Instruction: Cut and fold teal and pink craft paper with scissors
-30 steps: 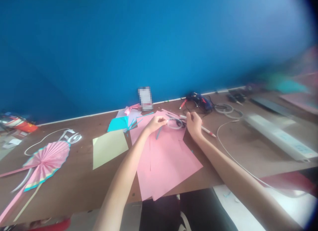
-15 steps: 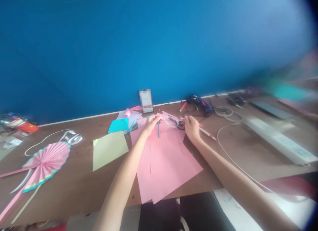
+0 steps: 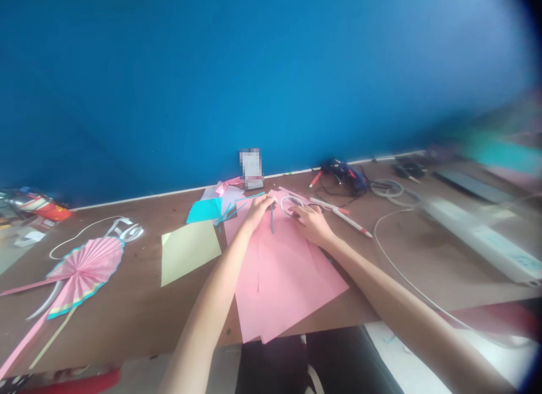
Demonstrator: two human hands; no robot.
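Observation:
My left hand point(image 3: 259, 210) is closed in a pinch above the pink paper sheets point(image 3: 292, 270), and a narrow teal paper strip point(image 3: 272, 220) hangs from its fingertips. My right hand point(image 3: 314, 222) rests over the sheets' upper right part, fingers stretched toward a roll of clear tape point(image 3: 288, 204). The fingertips reach the roll's lower right rim; whether they grip it, I cannot make out. Just behind that hand shows a dark loop point(image 3: 317, 207), seemingly a scissors handle. A white pencil-like stick point(image 3: 353, 222) lies to the right.
Left of the sheets are a pale yellow sheet point(image 3: 190, 252), teal paper point(image 3: 204, 211) and thin cut strips. A pink folded fan point(image 3: 87, 270) lies far left. A phone point(image 3: 252, 169) leans on the blue wall. Cables and a white power strip point(image 3: 483, 236) occupy the right.
My right hand has moved left from the dark handle to the tape roll, and its fingers have spread out. My left hand stays in place with the strip.

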